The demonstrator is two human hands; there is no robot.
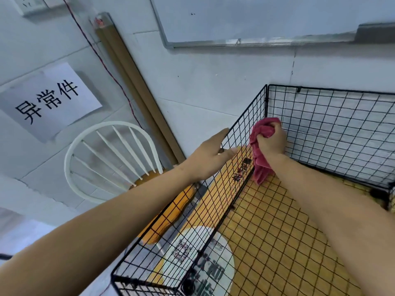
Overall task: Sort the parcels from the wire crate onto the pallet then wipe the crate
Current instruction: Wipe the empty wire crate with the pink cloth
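A black wire crate (333, 124) fills the right half of the view, and no parcels show inside it. My left hand (210, 158) grips the top edge of the crate's left wall from outside. Inside the crate, my right hand (271, 138) is closed on a bunched pink cloth (259, 154). The cloth is pressed against the inner side of the left wall near the far corner, and its loose end hangs down to the mesh floor. No pallet is in view.
A white spindle-back chair (106, 159) with an orange seat stands left of the crate against the tiled wall. Long brown cardboard strips (136, 90) lean on the wall behind it. A paper sign (49, 101) and a whiteboard (256, 20) hang above.
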